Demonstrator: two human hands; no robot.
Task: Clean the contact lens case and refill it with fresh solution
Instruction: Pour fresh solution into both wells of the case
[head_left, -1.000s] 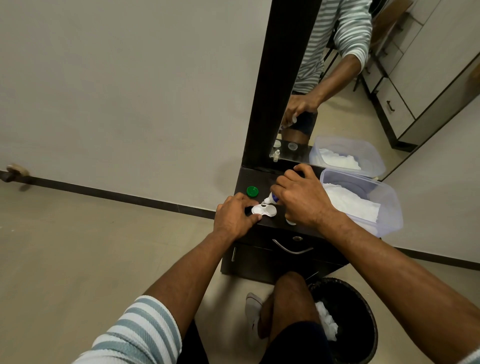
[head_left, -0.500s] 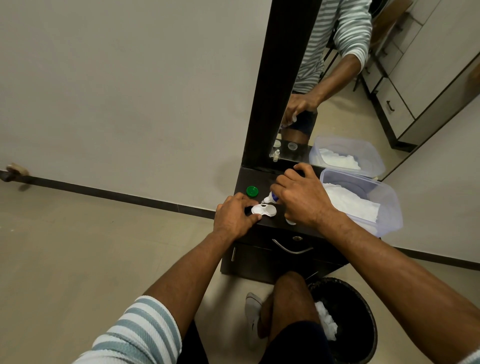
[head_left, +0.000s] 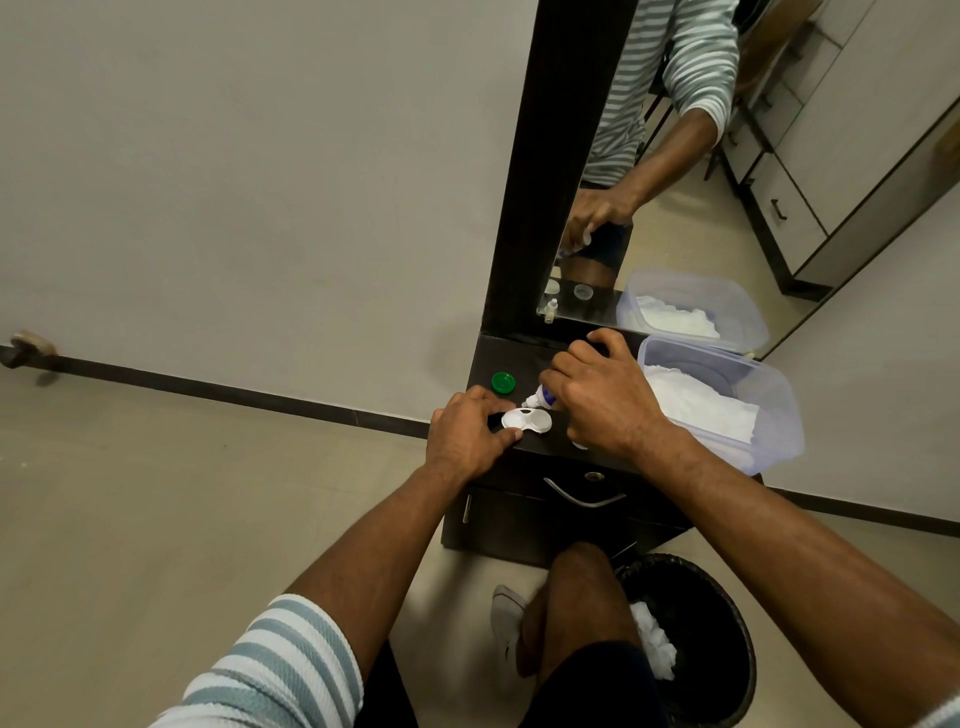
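Nearest the person, on the floor beside a bare knee, stands a round black waste bin (head_left: 727, 613) with crumpled white tissue (head_left: 652, 642) lying in it. Beyond it is the small dark wooden desk (head_left: 524, 358) with a drawer and curved metal handle (head_left: 582, 496) on its front. On the desk's near left edge lies the white plastic contact lens case (head_left: 527, 420), flat, both round wells uncovered and facing up, its long axis running left to right along the desk front. The left hand (head_left: 467, 436) grips the case's left end, thumb and curled fingers pinching it against the desk. The right hand (head_left: 605, 400) is wrapped around a small white solution bottle with a blue band (head_left: 540, 399), tipped over so its nozzle points down and left toward the right well of the case; the bottle's body is mostly hidden in the fist. A round green screw cap (head_left: 503, 382) sits on the desk just behind the left hand, apart from the case. To the right, a translucent rectangular plastic tub (head_left: 779, 415) holds a pile of white tissues (head_left: 701, 405). Farthest back, a dark-framed mirror (head_left: 675, 208) stands on the desk and reflects the tub, the striped sleeve and a hand
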